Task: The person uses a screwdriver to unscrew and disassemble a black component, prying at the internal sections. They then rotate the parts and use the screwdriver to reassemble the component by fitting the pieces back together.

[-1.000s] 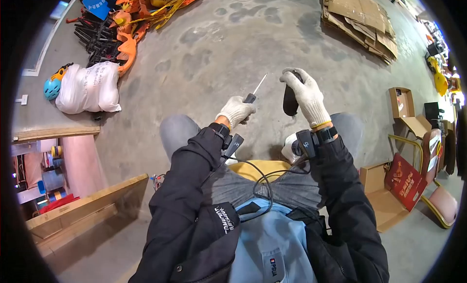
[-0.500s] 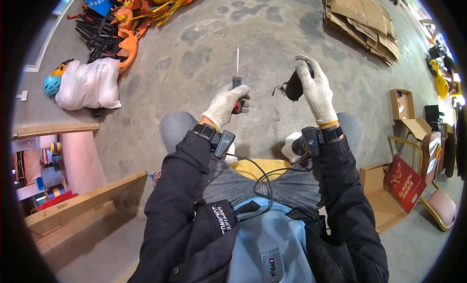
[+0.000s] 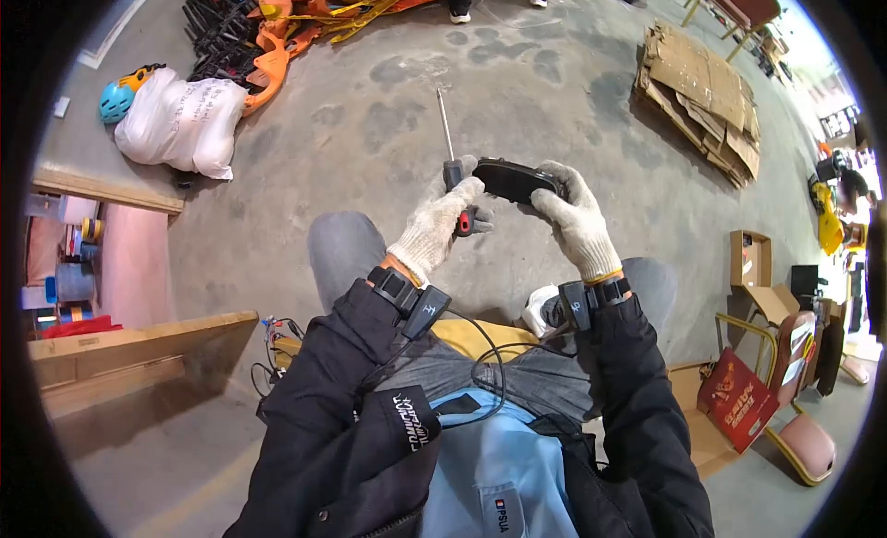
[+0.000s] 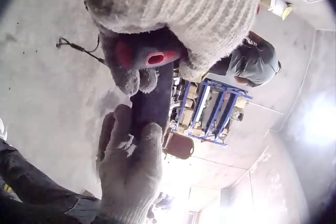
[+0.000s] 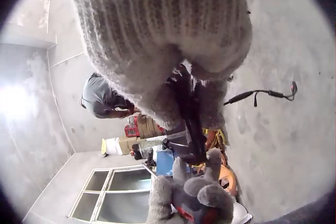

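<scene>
My gloved left hand [image 3: 434, 226] grips a screwdriver [image 3: 453, 175] by its black and red handle, the metal shaft pointing away from me. Its thumb and fingertips also meet the left end of a black oblong casing [image 3: 511, 179]. The right hand [image 3: 580, 222], gloved as well, pinches the other end of that casing between thumb and fingers. A smooth dark face is turned up in the head view. From the casing hangs a short black cable with a connector [image 5: 262, 94]. The red-marked handle butt [image 4: 155, 58] shows under the left palm in the left wrist view.
Flattened cardboard [image 3: 698, 99] is stacked on the floor ahead right. A white bag [image 3: 185, 122] lies to the left, beside a blue helmet [image 3: 115, 103]. Near my left arm is a wooden frame [image 3: 148, 344]; a red box [image 3: 736, 399] lies right. Another person's shoes [image 3: 459, 17] appear ahead.
The hands have come together, with the left fingers now at the casing's left end. The casing has turned from slanted to nearly level. The head view has shifted, bringing another person's feet into sight.
</scene>
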`<action>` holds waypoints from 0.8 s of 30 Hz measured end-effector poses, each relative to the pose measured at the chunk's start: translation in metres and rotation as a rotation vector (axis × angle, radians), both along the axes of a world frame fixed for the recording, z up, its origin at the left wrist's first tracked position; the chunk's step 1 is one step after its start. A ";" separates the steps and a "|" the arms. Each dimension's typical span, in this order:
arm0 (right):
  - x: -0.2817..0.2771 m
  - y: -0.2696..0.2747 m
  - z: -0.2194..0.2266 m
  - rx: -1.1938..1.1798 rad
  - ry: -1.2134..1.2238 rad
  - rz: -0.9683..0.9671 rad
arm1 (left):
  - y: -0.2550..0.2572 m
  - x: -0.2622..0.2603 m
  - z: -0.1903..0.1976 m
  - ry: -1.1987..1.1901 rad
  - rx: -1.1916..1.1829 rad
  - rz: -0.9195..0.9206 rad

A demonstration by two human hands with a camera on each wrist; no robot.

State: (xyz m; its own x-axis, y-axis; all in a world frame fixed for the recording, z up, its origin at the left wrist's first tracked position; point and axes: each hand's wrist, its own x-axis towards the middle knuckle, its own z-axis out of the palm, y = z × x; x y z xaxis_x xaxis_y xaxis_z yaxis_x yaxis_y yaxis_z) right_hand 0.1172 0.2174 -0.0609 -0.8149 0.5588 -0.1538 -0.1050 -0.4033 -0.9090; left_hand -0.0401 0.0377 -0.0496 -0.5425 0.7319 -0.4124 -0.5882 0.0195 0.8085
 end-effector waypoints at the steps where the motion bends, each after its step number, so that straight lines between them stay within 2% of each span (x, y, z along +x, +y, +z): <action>1: 0.001 -0.002 0.006 0.048 -0.079 0.040 | 0.000 -0.001 0.004 -0.008 -0.011 0.022; 3: 0.000 -0.005 0.011 0.164 -0.208 0.098 | 0.002 0.001 0.010 -0.015 -0.023 0.070; 6: -0.002 -0.008 -0.002 0.217 -0.191 0.156 | 0.003 0.000 0.007 -0.010 -0.059 0.120; 7: -0.002 -0.012 0.010 0.212 -0.206 0.177 | 0.003 -0.001 0.008 0.003 -0.081 0.127; 11: -0.002 -0.008 -0.003 0.107 -0.148 0.248 | -0.002 -0.005 0.013 0.077 -0.158 0.092; 13: -0.003 -0.006 -0.013 1.118 0.061 0.233 | -0.004 -0.009 0.018 0.118 -0.161 -0.015; 14: -0.001 -0.007 -0.012 1.116 0.059 0.222 | -0.004 -0.010 0.020 0.123 -0.163 -0.024; 16: 0.003 -0.012 -0.005 -0.548 -0.102 0.333 | -0.004 -0.011 0.023 0.149 -0.089 -0.118; 18: 0.005 -0.012 0.000 -0.501 -0.095 0.351 | -0.003 -0.014 0.025 0.135 -0.070 -0.138; 20: 0.007 -0.008 0.000 -0.518 -0.033 0.533 | -0.002 -0.015 0.026 0.115 -0.050 -0.150; 21: 0.008 -0.008 -0.003 -0.519 -0.029 0.527 | -0.002 -0.016 0.027 0.113 -0.045 -0.161; 24: 0.004 -0.014 -0.015 -0.411 0.015 0.293 | 0.002 -0.014 0.034 0.114 -0.034 -0.160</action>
